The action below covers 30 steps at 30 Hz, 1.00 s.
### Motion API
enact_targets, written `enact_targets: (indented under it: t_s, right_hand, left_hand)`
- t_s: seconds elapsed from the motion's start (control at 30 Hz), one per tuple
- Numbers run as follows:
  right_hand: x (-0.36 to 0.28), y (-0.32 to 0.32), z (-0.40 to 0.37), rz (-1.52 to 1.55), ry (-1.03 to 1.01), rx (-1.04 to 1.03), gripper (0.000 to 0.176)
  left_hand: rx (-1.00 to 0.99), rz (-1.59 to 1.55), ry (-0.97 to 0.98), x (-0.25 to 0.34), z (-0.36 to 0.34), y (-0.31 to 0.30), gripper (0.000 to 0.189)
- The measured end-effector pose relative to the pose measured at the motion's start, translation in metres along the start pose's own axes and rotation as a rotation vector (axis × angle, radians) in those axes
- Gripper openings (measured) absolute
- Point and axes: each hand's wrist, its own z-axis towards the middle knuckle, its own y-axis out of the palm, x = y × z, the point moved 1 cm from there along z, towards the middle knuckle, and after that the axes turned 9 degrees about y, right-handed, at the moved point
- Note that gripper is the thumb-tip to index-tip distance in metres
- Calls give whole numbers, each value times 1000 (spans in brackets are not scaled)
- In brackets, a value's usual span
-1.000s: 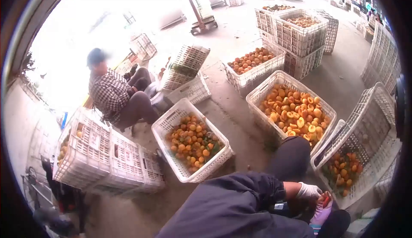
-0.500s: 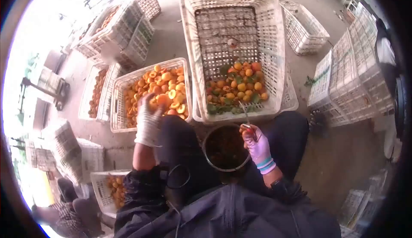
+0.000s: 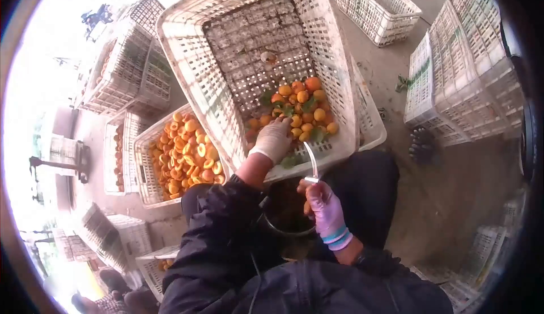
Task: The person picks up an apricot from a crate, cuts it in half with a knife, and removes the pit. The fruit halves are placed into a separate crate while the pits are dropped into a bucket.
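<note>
My left hand (image 3: 273, 139), in a whitish glove, reaches into the large tilted white crate (image 3: 195, 59). Its fingers are stretched out at the whole apricots (image 3: 303, 96), which lie with green leaves (image 3: 317, 135) at the crate's near end. The fingertips are partly hidden among the fruit. In my right hand (image 3: 326, 206), gloved in pink with a turquoise-striped cuff, is a curved metal tool (image 3: 311, 158), its thin shiny end pointing up toward the crate. Below, between my knees, a dark bucket (image 3: 283, 206) is partly covered by my right hand.
Halved apricots (image 3: 184, 161) fill a white crate (image 3: 148, 186) at the left. Stacked crates (image 3: 127, 67) stand behind it, and more stacked crates (image 3: 453, 82) at the right. Another crate (image 3: 377, 11) sits at the far side. A person's shoes (image 3: 116, 283) show at lower left.
My left hand has left the halved apricots and moved right into the large crate. My right hand has shifted slightly left and down, the tool still in it. The view has turned.
</note>
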Motion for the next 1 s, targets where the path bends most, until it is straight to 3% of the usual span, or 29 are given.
enact_targets:
  t_s: [0.03, 0.1, 0.23, 0.33, 0.37, 0.47, 0.53, 0.57, 0.63, 0.67, 0.73, 0.8, 0.87, 0.9, 1.0]
  right_hand:
    - [-1, -2, 0, 1, 15, 3, 38]
    - [0, -6, 2, -45, 12, 5, 38]
    - [0, -9, 0, -92, 5, 13, 39]
    - [-10, -5, -4, -163, 13, 34, 33]
    - [0, -15, -1, -186, 23, 14, 35]
    - [-3, -3, -1, -211, -38, 121, 37]
    - [4, -12, 2, -221, -32, 9, 34]
    - [5, -10, 3, -204, -65, 104, 33]
    - [5, -9, 7, -192, -86, 181, 33]
    - [6, -11, 8, -173, -96, 212, 33]
    - [6, -11, 8, -161, -98, 224, 33]
    - [7, -7, 7, -200, -148, 204, 34]
    - [14, -8, 8, -277, -126, 179, 34]
    - [15, -4, 9, -276, -139, 210, 33]
    - [27, -10, 15, -202, -123, 147, 24]
  left_hand:
    - [-4, -3, -2, -2, 13, 11, 37]
    - [-201, 180, 4, 0, 36, 21, 57]
    - [-168, 270, -40, 0, 52, 39, 67]
    - [-60, 282, -23, -10, 59, 52, 51]
    - [-168, 280, -45, -2, 59, 34, 50]
    - [-180, 248, -165, -3, 63, 39, 58]
    - [-199, 233, -167, -18, 69, 55, 63]
    - [-186, 250, -191, -18, 56, 43, 63]
    - [-154, -36, -319, 1, 24, 14, 60]
    - [-151, -34, -340, 7, 4, 8, 60]
    - [130, -674, -328, 15, -37, -4, 53]
    - [93, -1283, -243, 29, -79, -5, 48]
    - [49, -1498, -32, 35, -107, 36, 47]
    - [182, -1635, 19, 51, -124, 31, 42]
    - [218, -1541, -6, 56, -160, 8, 38]
